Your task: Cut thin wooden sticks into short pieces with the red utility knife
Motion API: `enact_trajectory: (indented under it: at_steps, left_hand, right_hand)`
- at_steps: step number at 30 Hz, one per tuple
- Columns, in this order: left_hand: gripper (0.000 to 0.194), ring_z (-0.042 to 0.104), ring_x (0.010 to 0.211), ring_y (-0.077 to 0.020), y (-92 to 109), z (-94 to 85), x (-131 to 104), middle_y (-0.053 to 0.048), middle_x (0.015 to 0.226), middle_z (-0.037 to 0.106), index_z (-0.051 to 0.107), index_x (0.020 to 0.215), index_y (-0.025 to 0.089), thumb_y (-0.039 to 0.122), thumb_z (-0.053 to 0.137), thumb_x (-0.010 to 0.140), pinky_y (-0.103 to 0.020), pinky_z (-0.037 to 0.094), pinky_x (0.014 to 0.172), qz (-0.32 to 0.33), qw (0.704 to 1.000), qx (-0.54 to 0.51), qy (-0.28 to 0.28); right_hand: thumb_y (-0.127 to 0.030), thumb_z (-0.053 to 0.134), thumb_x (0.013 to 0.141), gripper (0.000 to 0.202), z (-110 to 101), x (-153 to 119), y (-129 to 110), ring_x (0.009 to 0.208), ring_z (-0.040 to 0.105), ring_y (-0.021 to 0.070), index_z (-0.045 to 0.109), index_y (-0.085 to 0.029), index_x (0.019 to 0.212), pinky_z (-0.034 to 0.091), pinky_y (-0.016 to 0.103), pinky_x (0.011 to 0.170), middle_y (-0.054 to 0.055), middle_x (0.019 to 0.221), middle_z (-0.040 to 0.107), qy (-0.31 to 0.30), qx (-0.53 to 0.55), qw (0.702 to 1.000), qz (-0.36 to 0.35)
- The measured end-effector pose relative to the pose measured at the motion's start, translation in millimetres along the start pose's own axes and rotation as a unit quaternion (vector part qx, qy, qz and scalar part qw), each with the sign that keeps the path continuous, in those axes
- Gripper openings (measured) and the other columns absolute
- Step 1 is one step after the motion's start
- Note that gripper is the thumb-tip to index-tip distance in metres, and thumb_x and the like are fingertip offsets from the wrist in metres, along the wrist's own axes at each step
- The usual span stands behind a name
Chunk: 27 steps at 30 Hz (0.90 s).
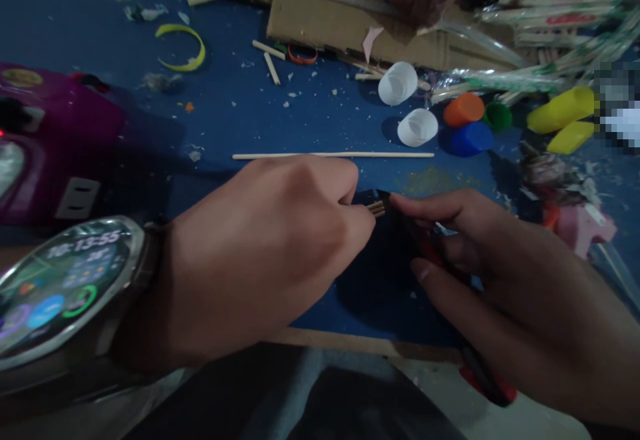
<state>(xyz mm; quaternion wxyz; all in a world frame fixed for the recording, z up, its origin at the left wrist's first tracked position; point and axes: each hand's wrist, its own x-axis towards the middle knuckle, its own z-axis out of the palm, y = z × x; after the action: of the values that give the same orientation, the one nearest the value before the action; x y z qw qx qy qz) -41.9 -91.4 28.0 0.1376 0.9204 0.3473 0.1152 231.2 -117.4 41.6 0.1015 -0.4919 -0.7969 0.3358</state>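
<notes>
My left hand (270,247), wearing a smartwatch, is closed over the blue tabletop. Cut ends of several thin wooden sticks (376,209) poke out past its thumb; the rest of them is hidden in the fist. In my right hand (500,273) is a red-and-black utility knife (487,380), its dark tip close to the stick ends. I cannot tell whether the tip touches them. A long thin wooden stick (395,155) lies crosswise just beyond my left knuckles.
A purple machine (60,127) stands at left. White cups (418,127), an orange cap (464,109), a blue cap (471,139) and yellow pieces (563,110) sit at right. Cardboard (320,23) and bagged sticks (565,20) lie behind. A yellow ring (193,60) and scraps dot the table.
</notes>
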Motion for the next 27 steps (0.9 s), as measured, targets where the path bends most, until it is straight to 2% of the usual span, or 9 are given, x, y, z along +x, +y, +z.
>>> enact_trajectory:
  at_steps: [6, 10, 13, 17, 21, 27]
  left_hand:
    - [0.034, 0.045, 0.066, -0.0157, 1.5, -1.2, 1.3, 0.0, 0.085, 0.054, 0.063, 0.081, 0.021, 0.011, 0.052, 0.112, -0.037, 0.026, 0.061, -0.008, 1.0, -0.017, -0.007]
    - [0.039, 0.048, 0.068, -0.0141, 0.5, -0.1, 1.4, 0.0, 0.085, 0.054, 0.065, 0.081, 0.019, 0.009, 0.043, 0.113, -0.036, 0.032, 0.063, -0.011, 1.0, -0.009, -0.011]
    - [0.037, 0.047, 0.066, -0.0141, -0.4, 0.8, 0.9, 0.0, 0.084, 0.054, 0.063, 0.08, 0.02, 0.01, 0.046, 0.111, -0.035, 0.031, 0.061, -0.004, 1.0, -0.002, 0.0]
    - [0.033, 0.048, 0.065, -0.0155, 0.5, 1.9, 1.2, -0.001, 0.083, 0.054, 0.061, 0.08, 0.021, 0.009, 0.048, 0.108, -0.036, 0.031, 0.059, 0.004, 1.0, 0.004, 0.005]
    - [0.033, 0.044, 0.064, -0.0148, 1.4, 1.7, 2.2, -0.001, 0.082, 0.053, 0.057, 0.078, 0.021, 0.009, 0.052, 0.108, -0.035, 0.029, 0.059, -0.007, 1.0, -0.002, 0.005]
    - [0.028, 0.051, 0.067, -0.0175, -2.8, 2.4, 2.8, -0.002, 0.085, 0.06, 0.069, 0.084, 0.02, 0.01, 0.058, 0.108, -0.036, 0.033, 0.06, -0.003, 1.0, -0.003, -0.001]
  right_hand:
    - [-0.026, 0.066, 0.102, 0.046, 2.2, 4.4, -3.7, 0.053, 0.072, 0.0159, 0.066, -0.034, 0.148, 0.061, 0.029, 0.053, -0.007, 0.08, 0.078, 0.041, -0.036, 0.999, 0.001]
    - [-0.025, 0.064, 0.1, 0.042, 3.6, 5.7, -3.5, 0.053, 0.075, 0.0199, 0.068, -0.029, 0.142, 0.057, 0.032, 0.048, -0.005, 0.076, 0.08, 0.057, -0.061, 0.996, -0.012]
    - [-0.024, 0.063, 0.1, 0.043, 6.0, 5.3, -2.2, 0.057, 0.078, 0.022, 0.068, -0.027, 0.143, 0.061, 0.034, 0.053, -0.001, 0.082, 0.083, 0.061, -0.071, 0.995, -0.018]
    - [-0.024, 0.063, 0.1, 0.041, 9.5, 5.5, -3.4, 0.063, 0.08, 0.0226, 0.069, -0.028, 0.14, 0.065, 0.035, 0.061, -0.001, 0.09, 0.085, 0.07, -0.068, 0.995, -0.023]
    - [-0.023, 0.063, 0.099, 0.04, 10.4, 7.3, -7.1, 0.061, 0.078, 0.0222, 0.068, -0.03, 0.138, 0.064, 0.036, 0.06, -0.002, 0.09, 0.084, 0.066, -0.061, 0.995, -0.033]
    - [-0.024, 0.065, 0.101, 0.045, 1.0, 6.1, -2.3, 0.067, 0.081, 0.0219, 0.068, -0.03, 0.145, 0.058, 0.033, 0.055, 0.0, 0.097, 0.085, 0.068, -0.062, 0.996, -0.017]
